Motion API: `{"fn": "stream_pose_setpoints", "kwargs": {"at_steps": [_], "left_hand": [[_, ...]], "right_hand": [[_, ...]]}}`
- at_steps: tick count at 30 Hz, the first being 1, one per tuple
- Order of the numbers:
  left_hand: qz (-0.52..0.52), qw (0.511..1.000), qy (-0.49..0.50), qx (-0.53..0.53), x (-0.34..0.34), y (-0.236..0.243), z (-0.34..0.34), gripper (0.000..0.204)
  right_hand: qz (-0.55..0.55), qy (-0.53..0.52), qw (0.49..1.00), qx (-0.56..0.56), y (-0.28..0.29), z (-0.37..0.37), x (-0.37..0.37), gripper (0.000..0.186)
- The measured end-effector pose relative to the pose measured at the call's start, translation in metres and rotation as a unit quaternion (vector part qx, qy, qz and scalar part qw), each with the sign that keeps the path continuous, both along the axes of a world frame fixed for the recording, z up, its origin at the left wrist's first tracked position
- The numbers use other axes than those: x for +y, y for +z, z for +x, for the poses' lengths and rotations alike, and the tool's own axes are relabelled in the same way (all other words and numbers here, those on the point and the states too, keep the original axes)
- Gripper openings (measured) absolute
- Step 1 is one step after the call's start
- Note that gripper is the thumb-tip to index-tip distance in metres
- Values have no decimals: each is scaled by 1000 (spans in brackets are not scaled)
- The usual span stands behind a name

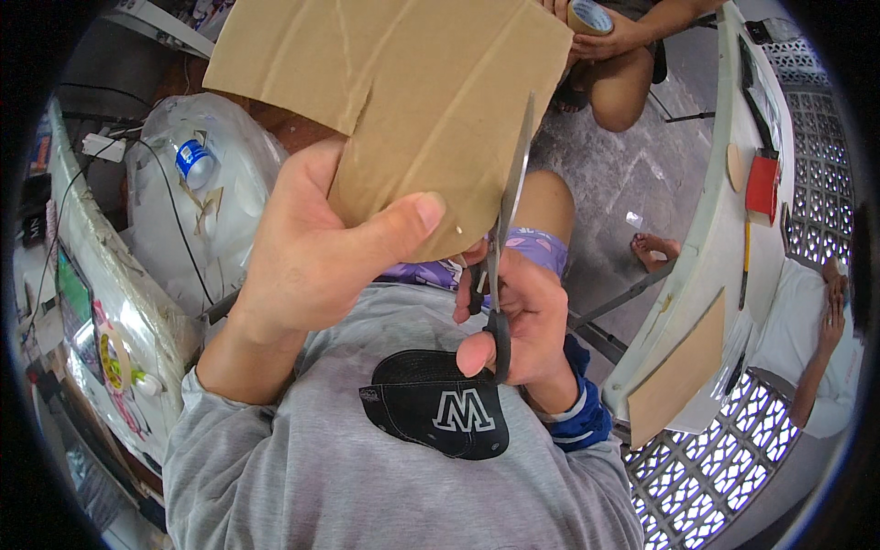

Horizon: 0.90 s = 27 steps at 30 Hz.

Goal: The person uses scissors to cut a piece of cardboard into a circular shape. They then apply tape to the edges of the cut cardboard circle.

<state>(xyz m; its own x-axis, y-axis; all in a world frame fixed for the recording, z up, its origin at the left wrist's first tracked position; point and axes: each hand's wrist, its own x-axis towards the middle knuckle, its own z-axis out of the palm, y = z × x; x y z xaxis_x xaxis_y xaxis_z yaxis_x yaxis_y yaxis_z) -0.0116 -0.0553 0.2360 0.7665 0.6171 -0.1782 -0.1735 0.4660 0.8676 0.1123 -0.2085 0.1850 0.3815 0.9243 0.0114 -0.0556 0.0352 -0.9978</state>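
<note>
My left hand (pixel 316 247) grips the lower rounded edge of a large brown cardboard sheet (pixel 403 82), thumb pressed on its face. My right hand (pixel 513 321) holds black-handled scissors (pixel 507 229), their blades pointing up along the cardboard's right edge and cutting into it. Both hands are held over my lap, above my grey shirt and a black cap (pixel 440 403) with a white letter on it.
A large clear water jug (pixel 197 183) with a blue cap lies at the left beside a white cluttered table (pixel 119 302). Another person holds a tape roll (pixel 587 16) at the top. A white table (pixel 724 229) at the right carries cardboard pieces and a red tape dispenser (pixel 763 183).
</note>
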Motion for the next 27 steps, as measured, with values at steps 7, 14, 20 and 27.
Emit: {"fn": "stream_pose_setpoints", "kwargs": {"at_steps": [7,14,20,27], "left_hand": [[-2,1000,-17,2,1,2,3,28],[25,998,-45,30,7,-4,-2,38],[2,998,-51,43,5,0,-2,37],[-2,995,-85,57,9,10,-2,40]], "right_hand": [[3,12,1000,-2,1,5,-4,82],[-47,26,998,22,6,7,-13,81],[7,35,998,50,1,6,-9,83],[2,35,993,111,9,6,-8,86]]}}
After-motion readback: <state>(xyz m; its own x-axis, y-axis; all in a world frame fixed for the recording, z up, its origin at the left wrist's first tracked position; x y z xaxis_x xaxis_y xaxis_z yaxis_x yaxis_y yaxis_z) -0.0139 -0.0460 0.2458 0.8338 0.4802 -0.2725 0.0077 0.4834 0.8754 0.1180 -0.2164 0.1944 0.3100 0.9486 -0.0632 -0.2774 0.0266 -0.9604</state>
